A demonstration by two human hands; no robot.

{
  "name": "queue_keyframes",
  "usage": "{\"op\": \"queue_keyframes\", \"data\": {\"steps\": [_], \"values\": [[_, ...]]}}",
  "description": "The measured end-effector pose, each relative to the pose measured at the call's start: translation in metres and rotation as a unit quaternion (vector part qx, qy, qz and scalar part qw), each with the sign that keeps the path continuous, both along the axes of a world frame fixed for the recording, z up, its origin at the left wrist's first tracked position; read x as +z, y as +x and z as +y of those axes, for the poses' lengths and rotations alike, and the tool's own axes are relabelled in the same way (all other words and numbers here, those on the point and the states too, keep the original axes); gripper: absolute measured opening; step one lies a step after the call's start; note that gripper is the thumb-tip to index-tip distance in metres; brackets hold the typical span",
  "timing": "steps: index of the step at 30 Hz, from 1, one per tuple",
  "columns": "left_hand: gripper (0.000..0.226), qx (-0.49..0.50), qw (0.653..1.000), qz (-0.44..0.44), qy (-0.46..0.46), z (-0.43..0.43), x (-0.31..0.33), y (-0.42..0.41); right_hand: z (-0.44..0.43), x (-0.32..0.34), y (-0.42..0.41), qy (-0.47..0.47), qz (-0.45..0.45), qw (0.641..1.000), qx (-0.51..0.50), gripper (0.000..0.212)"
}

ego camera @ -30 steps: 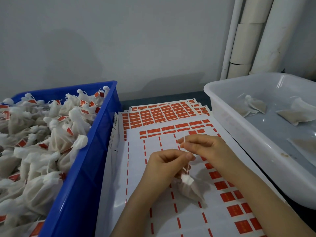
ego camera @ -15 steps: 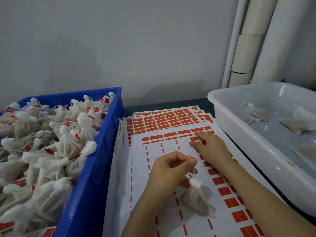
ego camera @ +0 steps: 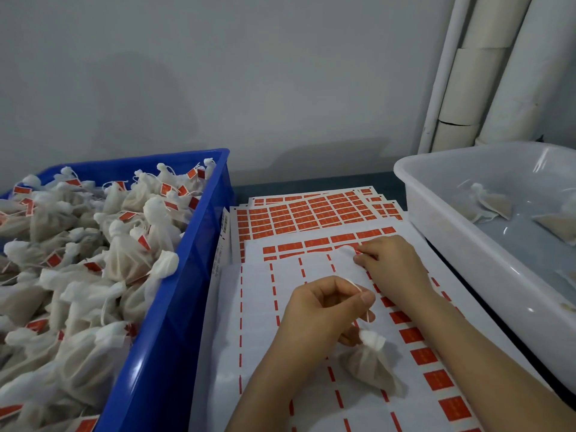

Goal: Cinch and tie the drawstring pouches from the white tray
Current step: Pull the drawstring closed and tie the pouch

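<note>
Right, the left hand (ego camera: 324,310) sits over the middle of the label sheets (ego camera: 255,307), fingers curled in, thumb and forefinger pinching the white drawstring (ego camera: 369,316). That string drops a short way from the thumb to the gathered neck of the pouch (ego camera: 371,366). The pouch lies on the top sheet just below and to the right of that hand, neck bunched tight and pointing up, with the pale brown filling showing through the mesh body.

Further up the sheet, the right hand (ego camera: 392,263) has its fingers bent and their tips closed on an orange label (ego camera: 357,251) in the upper row. A small curl of white is lifted off the sheet just beside those fingertips. Whether the label is fully off the backing, I cannot tell. The two hands are near each other but not touching.

On the left stands the blue crate (ego camera: 174,307), piled to the rim with tied pouches (ego camera: 124,257), many of them carrying orange tags. On the right is the white tray (ego camera: 452,244), and a few loose pouches (ego camera: 489,204) lie flat on its floor, well apart from the one on the sheet. More label sheets fan out under the top one toward the grey wall, and white pipes (ego camera: 467,88) run up the far right corner
</note>
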State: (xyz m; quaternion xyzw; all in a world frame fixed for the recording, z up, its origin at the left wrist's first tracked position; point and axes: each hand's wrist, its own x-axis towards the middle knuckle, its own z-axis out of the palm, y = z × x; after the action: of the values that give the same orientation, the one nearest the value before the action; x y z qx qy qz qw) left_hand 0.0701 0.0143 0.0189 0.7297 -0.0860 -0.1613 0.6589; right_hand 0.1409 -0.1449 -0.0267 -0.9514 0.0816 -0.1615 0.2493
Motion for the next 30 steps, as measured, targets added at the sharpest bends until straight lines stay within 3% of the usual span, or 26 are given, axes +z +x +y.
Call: {"op": "queue_keyframes", "data": {"steps": [14,20,26,30], "values": [[0.012,0.005,1.0,0.001,-0.005,0.0,-0.004,0.001,-0.004,-0.007,-0.002,0.046,-0.047,0.998,0.006,0.03],[0.016,0.017,1.0,-0.021,-0.015,-0.001,-0.002,-0.001,-0.004,-0.001,0.0,0.116,-0.065,0.991,-0.009,0.012],[0.012,0.037,0.998,-0.028,-0.049,-0.001,-0.004,0.0,-0.006,0.001,0.001,0.176,-0.07,0.98,-0.06,0.015],[0.013,0.049,0.996,-0.03,-0.07,0.001,-0.005,0.0,-0.013,0.007,-0.004,0.248,-0.127,0.955,-0.1,0.017]]}}
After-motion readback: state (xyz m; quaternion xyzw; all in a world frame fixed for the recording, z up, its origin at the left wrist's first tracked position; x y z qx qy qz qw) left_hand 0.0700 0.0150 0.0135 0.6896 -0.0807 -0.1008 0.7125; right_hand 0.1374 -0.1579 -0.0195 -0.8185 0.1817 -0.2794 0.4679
